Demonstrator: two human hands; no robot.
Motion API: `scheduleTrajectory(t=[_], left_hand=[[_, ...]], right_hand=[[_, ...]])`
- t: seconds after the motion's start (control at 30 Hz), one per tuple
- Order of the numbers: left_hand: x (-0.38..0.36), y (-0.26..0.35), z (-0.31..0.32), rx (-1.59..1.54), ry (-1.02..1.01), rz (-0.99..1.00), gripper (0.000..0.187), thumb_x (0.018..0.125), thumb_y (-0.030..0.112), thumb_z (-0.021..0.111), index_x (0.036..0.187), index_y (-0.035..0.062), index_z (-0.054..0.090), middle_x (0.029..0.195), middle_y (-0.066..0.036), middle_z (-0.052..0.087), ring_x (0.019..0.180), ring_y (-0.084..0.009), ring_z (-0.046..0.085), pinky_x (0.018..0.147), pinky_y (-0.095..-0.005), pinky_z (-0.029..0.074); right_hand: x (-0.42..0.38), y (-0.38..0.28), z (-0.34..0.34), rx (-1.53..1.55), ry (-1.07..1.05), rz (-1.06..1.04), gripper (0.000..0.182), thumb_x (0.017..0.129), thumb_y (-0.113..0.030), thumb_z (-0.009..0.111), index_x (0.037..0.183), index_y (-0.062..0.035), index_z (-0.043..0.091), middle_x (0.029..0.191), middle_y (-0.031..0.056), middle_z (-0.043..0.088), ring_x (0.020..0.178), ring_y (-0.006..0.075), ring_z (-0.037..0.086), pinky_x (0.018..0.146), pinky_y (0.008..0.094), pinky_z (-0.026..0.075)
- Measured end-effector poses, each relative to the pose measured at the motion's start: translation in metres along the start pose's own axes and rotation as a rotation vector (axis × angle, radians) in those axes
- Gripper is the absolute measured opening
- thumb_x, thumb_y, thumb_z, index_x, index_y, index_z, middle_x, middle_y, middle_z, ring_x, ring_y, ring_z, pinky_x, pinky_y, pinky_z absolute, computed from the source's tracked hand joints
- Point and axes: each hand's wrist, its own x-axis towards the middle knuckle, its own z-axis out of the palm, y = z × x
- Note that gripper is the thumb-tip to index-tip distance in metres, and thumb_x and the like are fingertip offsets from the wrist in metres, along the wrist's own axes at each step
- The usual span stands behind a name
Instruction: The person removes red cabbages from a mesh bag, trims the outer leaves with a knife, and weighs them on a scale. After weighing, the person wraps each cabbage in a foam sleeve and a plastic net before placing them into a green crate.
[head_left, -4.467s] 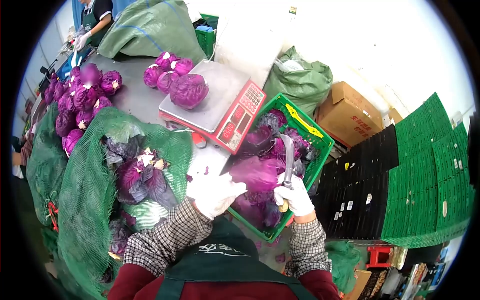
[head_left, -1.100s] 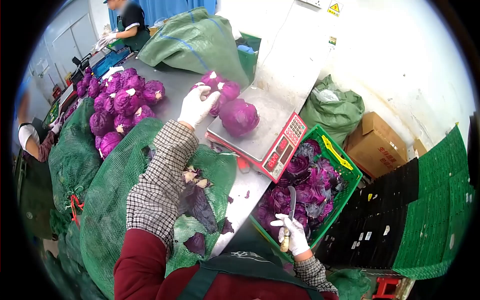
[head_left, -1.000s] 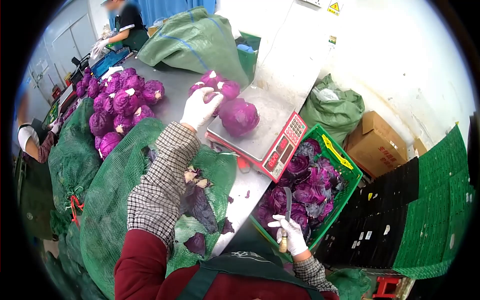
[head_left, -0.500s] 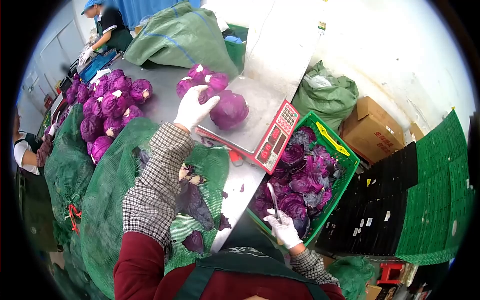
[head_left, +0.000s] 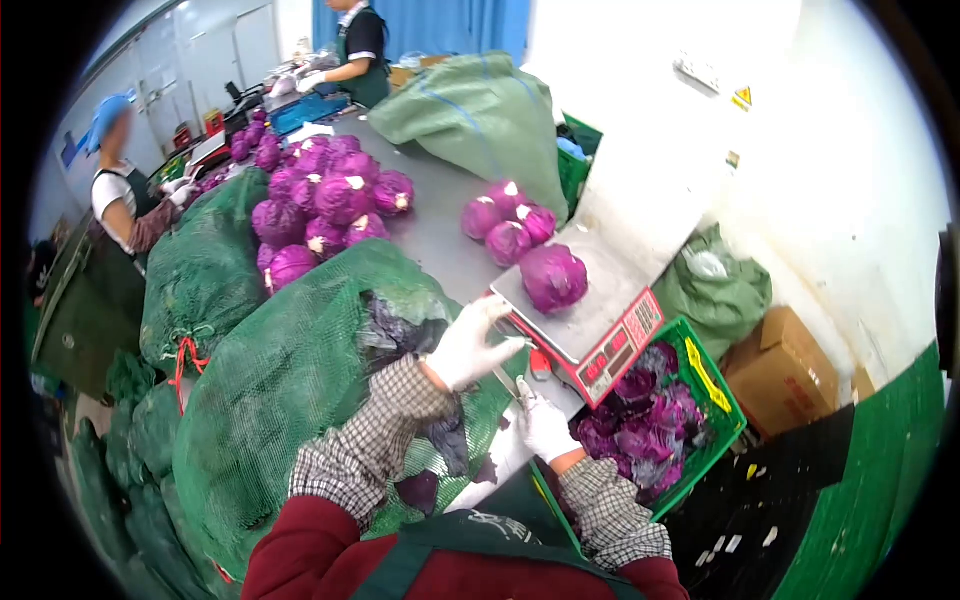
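Note:
A single red cabbage rests on the metal pan of a red digital scale. My left hand, in a white glove, is open just left of the scale, its fingers apart and nothing in them. My right hand, also gloved, grips a knife whose thin blade points up and left toward my left hand. Below the hands, dark loose cabbage leaves lie on a green mesh sack. A small red object sits by the scale's near-left edge.
Several red cabbages lie behind the scale, and a larger pile is at left. A green crate of trimmed leaves stands at right, near a cardboard box. A woven sack lies farther back. Two co-workers stand beyond.
My left hand has left the cabbage on the scale and drawn back toward me. My right hand has brought the knife from over the crate to beside my left hand. The view has shifted left.

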Motion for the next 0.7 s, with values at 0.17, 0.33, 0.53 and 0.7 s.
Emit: scheduleTrajectory(t=[0.17,0.33,0.53,0.7], left_hand=[[-0.045,-0.015,-0.047,0.132,0.031,-0.214,0.054,0.077,0.031,0.071,0.118,-0.0002,0.055,0.126,-0.021,0.05,0.121,-0.0325,0.046,0.104,-0.0388,0.035],[-0.039,-0.034,-0.083,0.175,0.048,-0.362,0.054,0.078,0.034,0.069,0.117,-0.0008,0.057,0.126,-0.021,0.052,0.122,-0.0326,0.047,0.104,-0.0387,0.035],[0.041,-0.075,-0.079,0.311,0.019,-0.284,0.06,0.08,0.04,0.065,0.123,-0.0018,0.053,0.13,-0.022,0.048,0.123,-0.0333,0.045,0.105,-0.0394,0.034],[0.139,-0.131,-0.057,0.377,-0.065,-0.463,0.069,0.078,0.043,0.064,0.128,-0.0016,0.047,0.137,-0.021,0.041,0.123,-0.0347,0.044,0.105,-0.0393,0.035]], right_hand=[[0.036,0.004,0.02,0.013,-0.009,-0.034,0.064,0.078,-0.012,0.057,0.137,-0.0027,0.035,0.121,0.0203,0.051,0.112,0.0356,0.049,0.096,0.0436,0.04],[0.041,-0.007,-0.019,0.046,-0.032,-0.096,0.047,0.081,-0.015,0.061,0.126,-0.0037,0.051,0.11,0.0178,0.059,0.102,0.0339,0.057,0.089,0.0412,0.046],[0.068,-0.023,-0.133,0.759,-0.124,-0.085,0.032,0.087,-0.002,0.057,0.119,0.0008,0.056,0.107,0.0128,0.065,0.09,0.0166,0.064,0.077,0.0271,0.051],[0.086,0.017,-0.191,0.857,0.03,-0.072,0.026,0.089,-0.011,0.055,0.11,0.0042,0.058,0.092,0.0153,0.068,0.066,0.018,0.065,0.065,0.0269,0.052]])
